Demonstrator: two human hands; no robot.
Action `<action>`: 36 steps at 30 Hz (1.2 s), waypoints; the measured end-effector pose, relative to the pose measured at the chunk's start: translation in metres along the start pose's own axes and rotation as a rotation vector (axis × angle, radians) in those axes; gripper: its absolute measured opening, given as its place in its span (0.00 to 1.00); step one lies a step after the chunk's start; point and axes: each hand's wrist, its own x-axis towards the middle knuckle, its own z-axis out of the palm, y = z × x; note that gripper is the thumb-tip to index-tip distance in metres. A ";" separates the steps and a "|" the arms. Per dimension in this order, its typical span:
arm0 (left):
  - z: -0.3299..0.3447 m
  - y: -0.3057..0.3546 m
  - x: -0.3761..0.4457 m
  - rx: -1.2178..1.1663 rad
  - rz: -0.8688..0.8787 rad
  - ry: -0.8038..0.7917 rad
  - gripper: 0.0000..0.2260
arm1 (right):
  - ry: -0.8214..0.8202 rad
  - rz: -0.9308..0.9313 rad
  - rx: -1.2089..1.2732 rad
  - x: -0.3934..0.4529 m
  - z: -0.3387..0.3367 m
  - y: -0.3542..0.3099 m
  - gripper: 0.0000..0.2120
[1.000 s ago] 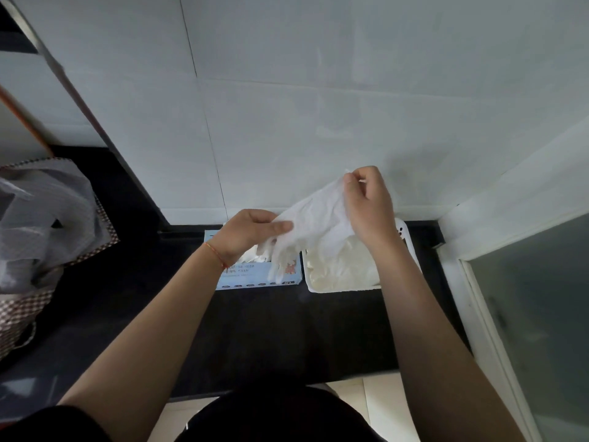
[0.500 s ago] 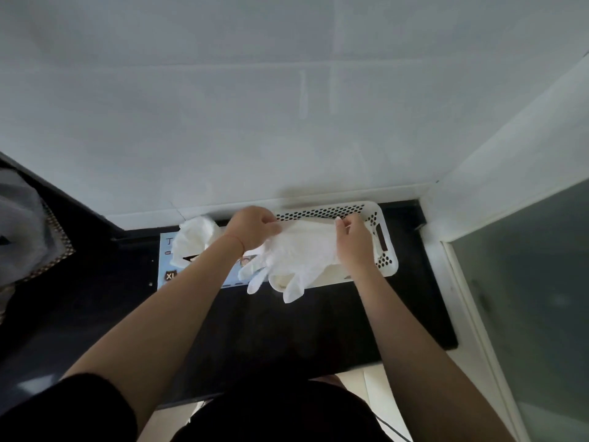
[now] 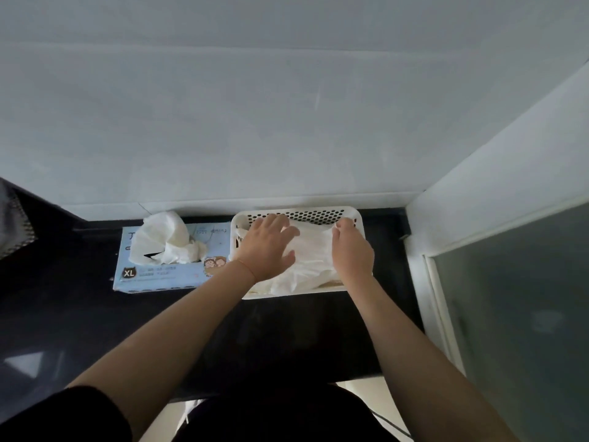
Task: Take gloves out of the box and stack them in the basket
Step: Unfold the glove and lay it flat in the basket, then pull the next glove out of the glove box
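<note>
In the basket (image 3: pixel 296 214) the left hand (image 3: pixel 267 247) presses flat-fingered while the right hand (image 3: pixel 352 250) pinches the glove (image 3: pixel 314 247), which could cling and lift out

"XL" is showing in white on a dark badge at the seven o'clock corner of the light-blue box's (image 3: pixel 159 272) top. The smaller print running beside it and along the far edge is blurring beyond reading.

A black counter (image 3: pixel 79 314) meets a white wall (image 3: pixel 287 122); frosted glass panel (image 3: pixel 516 314) at right.
</note>
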 end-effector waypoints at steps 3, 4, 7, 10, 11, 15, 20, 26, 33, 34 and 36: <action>-0.004 0.005 -0.005 -0.001 -0.080 -0.206 0.26 | -0.017 -0.046 -0.053 0.004 0.002 0.003 0.10; -0.006 0.006 -0.005 -0.004 -0.115 -0.227 0.28 | -0.028 -0.061 -0.071 0.005 0.003 0.004 0.10; -0.012 0.003 -0.003 0.012 -0.184 -0.271 0.30 | -0.059 -0.093 -0.126 0.008 0.005 0.006 0.08; -0.017 -0.002 0.000 0.089 -0.225 -0.321 0.30 | -0.072 -0.155 -0.205 0.011 0.006 0.009 0.10; -0.018 -0.003 0.001 0.130 -0.227 -0.330 0.29 | -0.078 -0.173 -0.239 0.011 0.006 0.009 0.12; -0.015 0.003 0.004 0.128 -0.237 -0.163 0.20 | -0.057 -0.231 -0.344 0.010 0.003 0.012 0.24; 0.009 0.017 -0.003 0.039 0.024 -0.136 0.26 | -0.002 -0.259 -0.347 0.011 0.012 0.016 0.18; 0.024 0.002 -0.011 0.186 -0.055 -0.371 0.39 | -0.068 -0.378 -0.601 0.011 0.016 0.020 0.13; 0.023 -0.010 -0.016 0.184 -0.061 -0.409 0.42 | -0.061 -0.427 -0.641 0.007 0.013 0.020 0.09; 0.019 -0.009 -0.017 0.170 -0.068 -0.388 0.40 | -0.029 -0.428 -0.627 0.008 0.013 0.018 0.09; 0.012 -0.012 -0.020 0.124 -0.101 -0.290 0.37 | 0.067 -0.409 -0.554 0.007 0.012 0.006 0.06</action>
